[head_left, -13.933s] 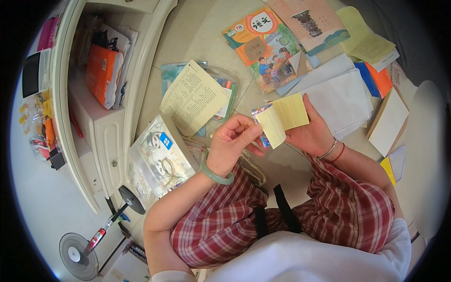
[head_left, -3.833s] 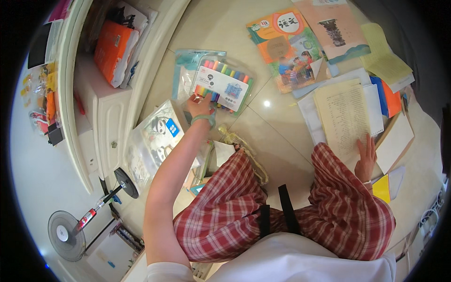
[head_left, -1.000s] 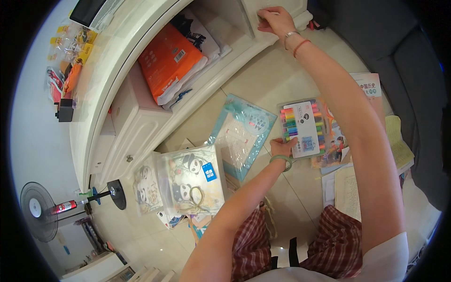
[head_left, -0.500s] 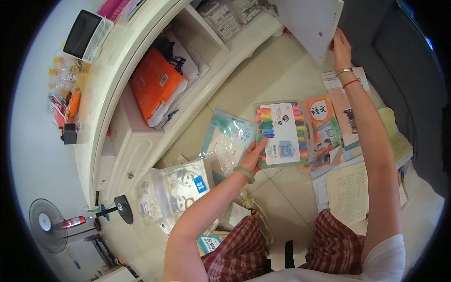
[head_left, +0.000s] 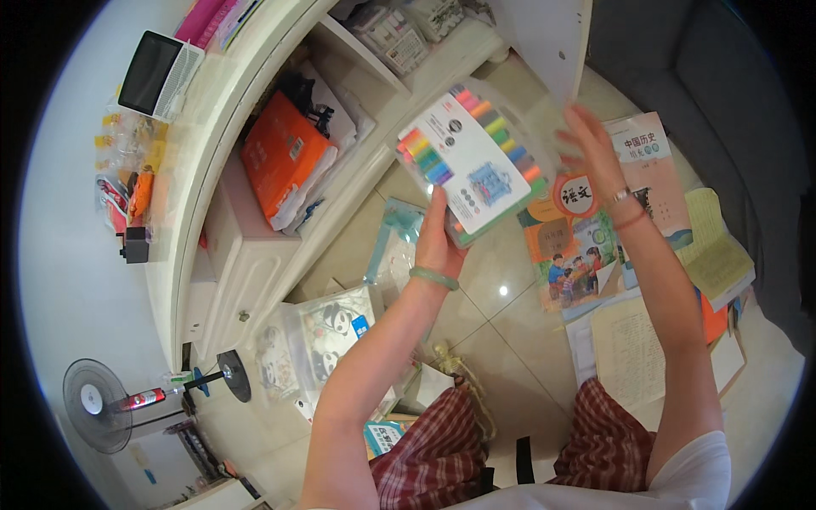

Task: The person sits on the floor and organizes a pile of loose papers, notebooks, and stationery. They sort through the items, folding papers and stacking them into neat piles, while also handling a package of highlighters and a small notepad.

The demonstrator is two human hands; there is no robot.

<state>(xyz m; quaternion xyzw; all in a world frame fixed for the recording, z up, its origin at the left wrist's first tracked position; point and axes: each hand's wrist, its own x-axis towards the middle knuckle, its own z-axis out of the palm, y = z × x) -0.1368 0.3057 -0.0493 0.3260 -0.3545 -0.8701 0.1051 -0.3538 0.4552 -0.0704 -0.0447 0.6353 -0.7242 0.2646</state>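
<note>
My left hand (head_left: 436, 240) grips the lower edge of a clear plastic case of colored markers (head_left: 484, 161), thumb on its white label. The case is tilted and held above the floor, close to the cabinet's lower ledge. Smeared a little by motion, my right hand (head_left: 595, 157) is spread with nothing in it, between the case and the white cabinet door (head_left: 544, 47), which stands swung out. Below that hand lie an orange illustrated textbook (head_left: 557, 234) and a pinkish book (head_left: 659, 183). Inside the low white cabinet, clear boxes (head_left: 391, 38) occupy the far compartment.
An orange package (head_left: 285, 157) leans in the nearer compartment. On the tiled floor lie a blue-edged plastic folder (head_left: 393, 242), a panda-patterned clear case (head_left: 336, 327) and handwritten papers (head_left: 629, 344). A fan (head_left: 98, 404) is at lower left; a dark sofa (head_left: 705, 102) is at right.
My right hand has let go of the cabinet door and come down and left. My left hand has raised and tilted the marker case toward the cabinet, uncovering more of the orange textbook.
</note>
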